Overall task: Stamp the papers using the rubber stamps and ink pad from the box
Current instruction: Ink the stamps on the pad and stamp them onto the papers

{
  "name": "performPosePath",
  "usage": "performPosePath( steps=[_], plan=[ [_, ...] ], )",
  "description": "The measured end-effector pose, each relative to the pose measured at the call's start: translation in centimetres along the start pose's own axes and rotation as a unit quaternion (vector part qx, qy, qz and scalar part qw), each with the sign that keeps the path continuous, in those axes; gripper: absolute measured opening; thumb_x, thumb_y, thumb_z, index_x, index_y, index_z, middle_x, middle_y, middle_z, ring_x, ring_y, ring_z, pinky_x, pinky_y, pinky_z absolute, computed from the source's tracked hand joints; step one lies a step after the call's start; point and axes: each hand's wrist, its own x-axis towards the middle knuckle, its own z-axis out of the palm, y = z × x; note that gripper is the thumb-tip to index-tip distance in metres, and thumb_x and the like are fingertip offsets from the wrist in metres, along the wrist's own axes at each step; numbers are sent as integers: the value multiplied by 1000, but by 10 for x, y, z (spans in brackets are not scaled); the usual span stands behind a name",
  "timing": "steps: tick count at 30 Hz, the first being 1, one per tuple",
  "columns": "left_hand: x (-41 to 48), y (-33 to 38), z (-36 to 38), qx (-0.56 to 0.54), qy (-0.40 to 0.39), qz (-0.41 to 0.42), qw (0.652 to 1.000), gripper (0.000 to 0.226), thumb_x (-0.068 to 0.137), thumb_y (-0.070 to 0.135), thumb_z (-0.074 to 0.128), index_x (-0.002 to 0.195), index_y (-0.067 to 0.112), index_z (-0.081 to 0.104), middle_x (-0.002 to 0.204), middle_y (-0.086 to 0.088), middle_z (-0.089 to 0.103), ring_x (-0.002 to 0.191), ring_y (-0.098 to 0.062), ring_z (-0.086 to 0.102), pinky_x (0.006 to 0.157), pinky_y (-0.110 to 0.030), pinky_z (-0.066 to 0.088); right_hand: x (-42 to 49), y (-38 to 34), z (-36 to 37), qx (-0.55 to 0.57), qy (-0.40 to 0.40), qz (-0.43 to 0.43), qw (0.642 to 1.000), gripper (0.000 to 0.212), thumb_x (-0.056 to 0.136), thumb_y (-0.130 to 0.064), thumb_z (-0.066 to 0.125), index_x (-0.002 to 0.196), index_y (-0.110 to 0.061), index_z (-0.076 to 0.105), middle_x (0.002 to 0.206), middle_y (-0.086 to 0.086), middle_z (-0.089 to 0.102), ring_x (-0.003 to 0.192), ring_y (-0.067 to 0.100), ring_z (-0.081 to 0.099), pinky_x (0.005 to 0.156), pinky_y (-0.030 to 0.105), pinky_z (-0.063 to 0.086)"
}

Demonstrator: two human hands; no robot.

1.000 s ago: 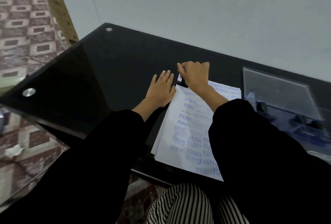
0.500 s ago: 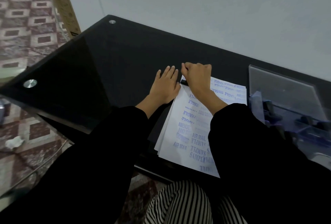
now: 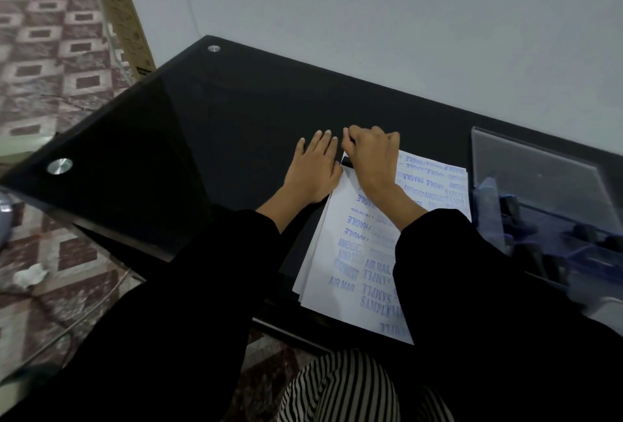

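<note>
A stack of white papers (image 3: 350, 226) lies on the black glass table (image 3: 202, 124), covered with many blue stamp marks such as FRAGILE, AIR MAIL and SAMPLE. My right hand (image 3: 372, 160) is closed over a dark rubber stamp (image 3: 346, 161), pressing it down at the sheet's far left corner; only a small black part of the stamp shows. My left hand (image 3: 313, 168) lies flat, fingers together, on the table against the stack's left edge. A clear plastic box (image 3: 539, 185) with dark stamps inside stands at the right.
A grey wall runs close behind the table. The table's left corner has round metal fittings (image 3: 59, 165). Patterned floor tiles (image 3: 50, 50) and a crumpled bit of paper (image 3: 32, 275) lie to the left. My striped trousers (image 3: 354, 388) are below the table edge.
Both hands stay in the same pose on the paper's far corner. The camera view has shifted slightly; the right hand has lowered onto the stamp.
</note>
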Motion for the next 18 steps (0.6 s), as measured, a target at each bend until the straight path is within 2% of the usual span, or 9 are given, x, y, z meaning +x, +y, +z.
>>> performPosePath(
  steps=[2, 5, 8, 14, 18],
  plan=[
    [0, 0, 0, 1, -3, -1, 1000, 54, 101, 26, 24, 149, 6, 13, 158, -10, 9, 147, -22, 3, 118, -43, 5, -1, -1, -1, 9, -11, 5, 1000, 34, 98, -27, 42, 69, -15, 53, 59, 5, 56, 61, 17, 41, 69, 33, 28],
    [1, -1, 0, 1, -2, -2, 1000, 54, 101, 27, 24, 149, 7, 13, 158, -9, 9, 147, -21, 3, 118, -43, 5, -2, -3, -3, 15, 11, 6, 1000, 32, 96, -26, 46, 66, -16, 51, 55, 4, 54, 57, 17, 40, 66, 34, 30],
    [0, 0, 0, 2, -1, -2, 1000, 54, 101, 28, 24, 149, 8, 13, 158, -9, 10, 147, -21, 4, 118, -42, 5, -3, -2, -4, 30, -16, 16, 999, 33, 98, -28, 42, 71, -14, 54, 60, 3, 55, 61, 18, 41, 68, 35, 33],
    [0, 0, -1, 3, -5, -10, 1000, 54, 101, 29, 23, 149, 8, 12, 159, -7, 7, 147, -18, 2, 119, -40, 4, 5, 2, -20, 0, -97, 24, 995, 34, 102, -35, 29, 83, -19, 53, 67, -1, 50, 69, 18, 43, 73, 32, 25],
    [2, 0, -1, 10, -5, -14, 1000, 53, 101, 28, 21, 150, 10, 10, 159, -6, 5, 147, -17, 1, 119, -39, 2, 9, 17, -29, 35, -51, 110, 992, 35, 102, -33, 27, 73, -18, 42, 56, -2, 40, 63, 18, 43, 70, 29, 22]
  ],
)
